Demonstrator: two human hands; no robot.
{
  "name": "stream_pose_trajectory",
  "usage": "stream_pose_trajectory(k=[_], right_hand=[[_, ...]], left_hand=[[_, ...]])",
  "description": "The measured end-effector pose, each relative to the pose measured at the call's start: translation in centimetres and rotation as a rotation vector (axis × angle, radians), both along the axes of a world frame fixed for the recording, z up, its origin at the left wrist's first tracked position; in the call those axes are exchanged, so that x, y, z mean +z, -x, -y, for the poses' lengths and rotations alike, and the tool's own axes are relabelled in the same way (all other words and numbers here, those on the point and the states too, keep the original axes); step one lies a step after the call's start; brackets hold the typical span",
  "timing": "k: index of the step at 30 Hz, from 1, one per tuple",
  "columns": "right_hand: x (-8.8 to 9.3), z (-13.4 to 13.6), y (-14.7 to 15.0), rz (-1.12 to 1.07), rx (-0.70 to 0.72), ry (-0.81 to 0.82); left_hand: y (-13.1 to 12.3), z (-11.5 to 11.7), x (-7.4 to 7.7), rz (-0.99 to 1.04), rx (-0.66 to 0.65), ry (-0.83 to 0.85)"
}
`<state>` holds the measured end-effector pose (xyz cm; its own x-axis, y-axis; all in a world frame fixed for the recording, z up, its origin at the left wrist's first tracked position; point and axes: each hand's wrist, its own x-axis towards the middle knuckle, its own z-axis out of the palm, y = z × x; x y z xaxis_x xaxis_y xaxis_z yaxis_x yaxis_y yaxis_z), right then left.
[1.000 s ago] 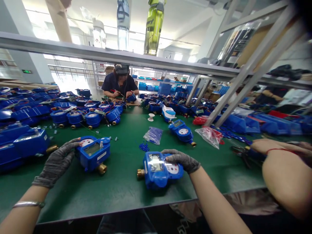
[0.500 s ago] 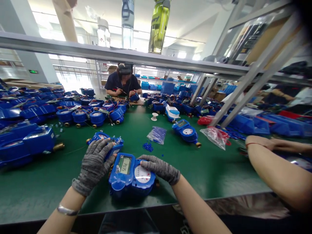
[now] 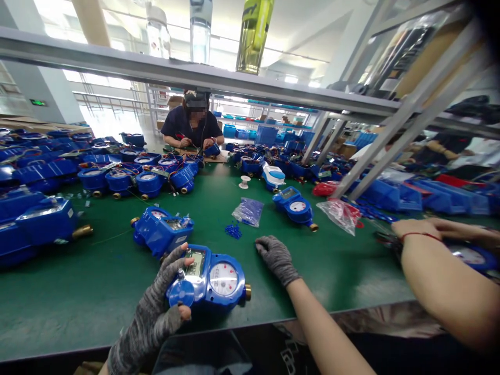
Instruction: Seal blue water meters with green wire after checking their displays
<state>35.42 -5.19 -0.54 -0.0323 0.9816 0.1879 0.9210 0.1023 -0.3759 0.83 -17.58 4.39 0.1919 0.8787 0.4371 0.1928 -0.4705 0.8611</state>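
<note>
A blue water meter (image 3: 213, 281) with a white dial and a small display lies near the front edge of the green table (image 3: 97, 291). My left hand (image 3: 158, 307), in a grey knit glove, grips the meter's left end, thumb by its round blue cap. My right hand (image 3: 276, 256), also gloved, rests on the table to the right of the meter, fingers loosely curled and holding nothing. A second blue meter (image 3: 162, 229) sits just behind the first one.
Many blue meters (image 3: 121, 179) crowd the left and back. A clear bag of blue parts (image 3: 247, 211), loose blue bits (image 3: 233, 230), another meter (image 3: 296, 205) and a red-filled bag (image 3: 340, 213) lie mid-table. A co-worker's arm (image 3: 437, 276) works at right; another person (image 3: 191, 127) sits opposite.
My left hand left the rear meter and took the front meter's left end. My right hand let go of that meter and moved right onto the table.
</note>
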Motion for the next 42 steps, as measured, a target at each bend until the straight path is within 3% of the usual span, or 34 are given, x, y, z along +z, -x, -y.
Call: stream_pose_trajectory(k=[4,9,17,24,34,38,41,42], right_hand=[[0.2,-0.9,-0.4,0.077,-0.053,-0.026],[1.8,-1.7,-1.4,0.127,-0.201,-0.127],[2.9,-2.9,4.2,0.1,0.074,-0.1],[3.1,-3.5,5.0,0.079,0.114,-0.034],[4.6,-4.7,5.7,-0.074,0.074,0.028],[6.7,-2.4,5.9,-0.175,0.121,0.02],[8.6,2.8,7.3,-0.312,0.231,-0.007],[9.2,4.8,8.1,-0.442,0.328,-0.03]], left_hand=[[-0.2,-0.2,-0.3,0.012,0.031,-0.017],[-0.6,-0.2,-0.6,0.05,0.039,-0.075],[-1.4,0.0,-0.4,0.121,0.08,-0.079],[-1.1,0.5,-0.3,0.122,0.078,-0.009],[-1.9,-0.9,-1.1,0.126,0.075,-0.159],[-2.1,-0.9,-1.0,0.142,0.088,-0.148],[-2.1,-0.7,-1.0,0.139,0.095,-0.149],[-2.1,-0.6,-1.0,0.135,0.095,-0.152]])
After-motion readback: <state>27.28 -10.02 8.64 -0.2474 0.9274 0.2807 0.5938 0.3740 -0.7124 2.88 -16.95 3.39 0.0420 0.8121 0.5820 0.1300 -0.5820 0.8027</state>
